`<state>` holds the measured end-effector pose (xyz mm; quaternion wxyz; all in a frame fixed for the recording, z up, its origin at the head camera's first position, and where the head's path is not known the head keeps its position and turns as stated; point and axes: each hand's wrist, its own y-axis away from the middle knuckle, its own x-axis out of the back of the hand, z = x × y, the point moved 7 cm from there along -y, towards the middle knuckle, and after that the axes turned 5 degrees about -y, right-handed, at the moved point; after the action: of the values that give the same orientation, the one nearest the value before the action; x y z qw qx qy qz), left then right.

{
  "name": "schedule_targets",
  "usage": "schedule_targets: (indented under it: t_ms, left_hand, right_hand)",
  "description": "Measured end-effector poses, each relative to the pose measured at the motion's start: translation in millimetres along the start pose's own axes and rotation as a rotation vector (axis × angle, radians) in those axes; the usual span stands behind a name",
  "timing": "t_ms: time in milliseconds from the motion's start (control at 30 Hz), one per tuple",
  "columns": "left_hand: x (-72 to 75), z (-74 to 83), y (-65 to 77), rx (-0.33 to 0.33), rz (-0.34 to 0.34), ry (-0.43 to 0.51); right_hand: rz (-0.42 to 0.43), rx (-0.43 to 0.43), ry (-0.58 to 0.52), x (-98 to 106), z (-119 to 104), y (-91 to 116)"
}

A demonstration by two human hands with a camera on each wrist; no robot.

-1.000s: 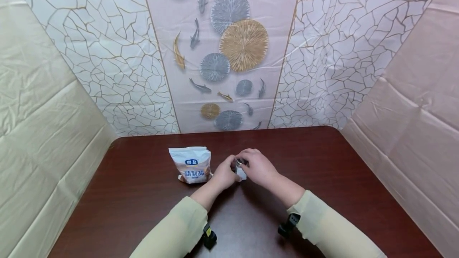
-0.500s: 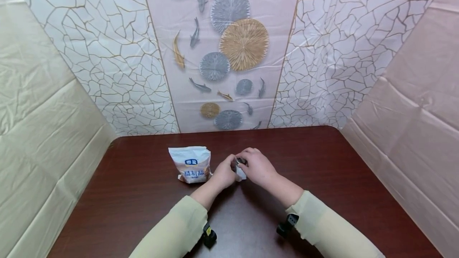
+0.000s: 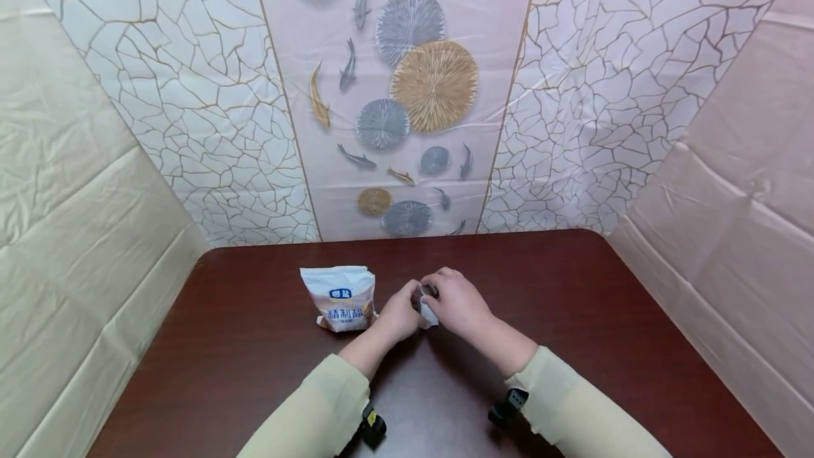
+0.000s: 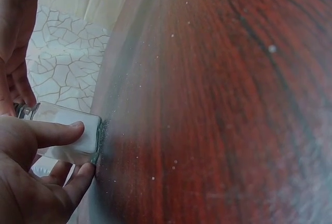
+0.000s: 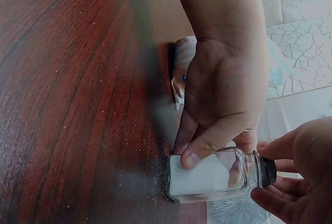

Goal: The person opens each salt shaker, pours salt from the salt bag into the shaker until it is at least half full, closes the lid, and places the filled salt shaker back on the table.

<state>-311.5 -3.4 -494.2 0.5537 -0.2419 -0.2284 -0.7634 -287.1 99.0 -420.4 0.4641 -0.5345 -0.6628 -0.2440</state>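
A small clear glass jar [image 5: 199,177], partly filled with white grains, stands upright on the table. My left hand [image 3: 397,314] grips its body, and the thumb lies across the glass in the left wrist view. Round the dark cap [image 5: 268,171] at the top of the jar curl the fingers and thumb of my right hand [image 3: 462,302]. Whether the cap is loose on the neck I cannot tell. To the left of the left hand stands a white and pinkish salt bag [image 3: 343,299] with blue lettering.
The dark red-brown wooden table [image 3: 254,359] has tiny white specks on its surface near the jar. Patterned cloth [image 3: 407,126] hangs behind the table's far edge, and beige cloth [image 3: 95,232] flanks both sides.
The head view has tilted slightly, so everything sits a little lower. Both hands stay at the jar, with the right fingers shifting slightly round the cap. The salt bag has not moved.
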Motion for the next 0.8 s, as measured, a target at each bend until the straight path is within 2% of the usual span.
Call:
schedule_targets:
  t_ms: [533, 800]
  left_hand:
    - [-1.1, 0.5, -1.1, -0.001, 0.001, 0.010]
    - [-1.1, 0.7, -2.3, -0.008, -0.001, -0.001]
  right_hand:
    - [0.008, -0.014, -0.006, 1.7, 0.2, -3.2]
    - [-0.010, 0.030, -0.035, 1.2, 0.5, -2.9]
